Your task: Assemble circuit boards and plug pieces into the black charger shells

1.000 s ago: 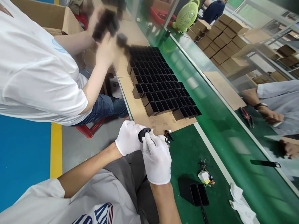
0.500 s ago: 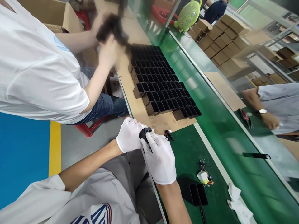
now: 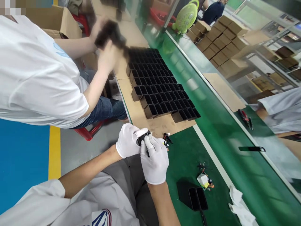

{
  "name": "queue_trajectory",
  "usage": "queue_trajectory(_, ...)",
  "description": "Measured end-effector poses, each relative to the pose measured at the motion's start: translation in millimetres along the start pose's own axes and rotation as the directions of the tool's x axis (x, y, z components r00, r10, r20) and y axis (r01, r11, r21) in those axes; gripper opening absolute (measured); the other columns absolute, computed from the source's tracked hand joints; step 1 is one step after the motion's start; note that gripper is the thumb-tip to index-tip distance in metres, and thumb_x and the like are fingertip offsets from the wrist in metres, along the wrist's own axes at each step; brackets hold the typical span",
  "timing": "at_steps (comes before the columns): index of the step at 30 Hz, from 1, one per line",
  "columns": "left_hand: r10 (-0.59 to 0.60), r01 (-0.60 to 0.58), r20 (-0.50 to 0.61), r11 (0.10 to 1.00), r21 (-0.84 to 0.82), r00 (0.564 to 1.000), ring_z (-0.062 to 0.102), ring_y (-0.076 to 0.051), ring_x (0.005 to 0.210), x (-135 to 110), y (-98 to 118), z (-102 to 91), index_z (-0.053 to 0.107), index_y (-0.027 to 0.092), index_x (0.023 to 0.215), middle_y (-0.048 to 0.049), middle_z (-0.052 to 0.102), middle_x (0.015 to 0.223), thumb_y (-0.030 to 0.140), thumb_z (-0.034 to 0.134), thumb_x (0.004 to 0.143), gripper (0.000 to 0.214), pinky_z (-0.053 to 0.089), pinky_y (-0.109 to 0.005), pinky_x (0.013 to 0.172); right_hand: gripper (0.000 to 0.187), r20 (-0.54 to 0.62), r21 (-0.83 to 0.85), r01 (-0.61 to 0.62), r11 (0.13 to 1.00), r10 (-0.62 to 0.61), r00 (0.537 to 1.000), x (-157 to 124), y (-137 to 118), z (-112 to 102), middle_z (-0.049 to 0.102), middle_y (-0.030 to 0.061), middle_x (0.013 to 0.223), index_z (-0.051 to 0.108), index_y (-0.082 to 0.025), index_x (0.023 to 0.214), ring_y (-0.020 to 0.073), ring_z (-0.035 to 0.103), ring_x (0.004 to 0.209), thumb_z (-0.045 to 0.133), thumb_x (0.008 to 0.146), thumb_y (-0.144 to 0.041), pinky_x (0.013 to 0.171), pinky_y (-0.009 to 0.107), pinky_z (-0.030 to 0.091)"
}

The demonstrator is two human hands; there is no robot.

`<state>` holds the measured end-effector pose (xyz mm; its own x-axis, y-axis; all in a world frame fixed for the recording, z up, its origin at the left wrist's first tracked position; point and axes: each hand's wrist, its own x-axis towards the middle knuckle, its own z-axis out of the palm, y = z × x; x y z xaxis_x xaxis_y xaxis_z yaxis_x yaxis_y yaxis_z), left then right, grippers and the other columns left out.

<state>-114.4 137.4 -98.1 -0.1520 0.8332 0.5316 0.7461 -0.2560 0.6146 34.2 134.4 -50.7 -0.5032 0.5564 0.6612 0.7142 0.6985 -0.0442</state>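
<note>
Both my hands wear white gloves and meet at the near edge of the bench. My left hand [image 3: 128,143] is closed around a small black plastic part [image 3: 142,138]. My right hand [image 3: 154,158] pinches the same part from the other side, fingers pressed on it. Just right of my hands lie small black and red components [image 3: 167,139] on the cardboard edge. A black two-slot holder [image 3: 194,197] lies on the green mat near my right forearm.
Rows of open black boxes [image 3: 162,88] stand on cardboard sheets ahead. A person in a white shirt [image 3: 35,72] at my left handles a black item, blurred. A green conveyor [image 3: 225,131] runs along the right. A small circuit board [image 3: 203,181] and white cloth [image 3: 242,207] lie nearby.
My hands have shifted slightly toward me and left with the black part between them. The person across the conveyor has drawn their arm back; the black strip on the belt has moved left.
</note>
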Motion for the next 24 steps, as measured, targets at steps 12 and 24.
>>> queue_trajectory(12,0.090,-0.104,-0.062,0.949,-0.299,0.994,0.076,-0.020,0.089,9.5,13.0,12.9,0.072,0.020,0.108,-0.0068,0.079,0.102,0.036,0.069,0.105,0.017,0.067,-0.037,0.085,0.051,-0.093,0.010,-0.020,1.000,0.021,0.995,-12.7,6.6,2.6,0.082,0.0107,0.132,0.054,-0.022,0.162,0.0262,0.084,0.109,0.059,0.111,-0.018,0.092,0.036,0.068)
queue_trajectory(24,0.037,-0.108,-0.200,0.927,-0.360,0.979,0.080,-0.022,0.084,1.0,16.5,26.1,0.066,0.023,0.108,-0.0058,0.081,0.097,0.023,0.082,0.082,0.030,0.069,-0.036,0.079,0.028,-0.039,0.261,-0.303,0.917,0.323,0.945,-9.4,11.9,0.0,0.086,0.0071,0.121,0.079,-0.026,0.126,0.0270,0.084,0.104,0.070,0.106,-0.042,0.093,0.038,0.068)
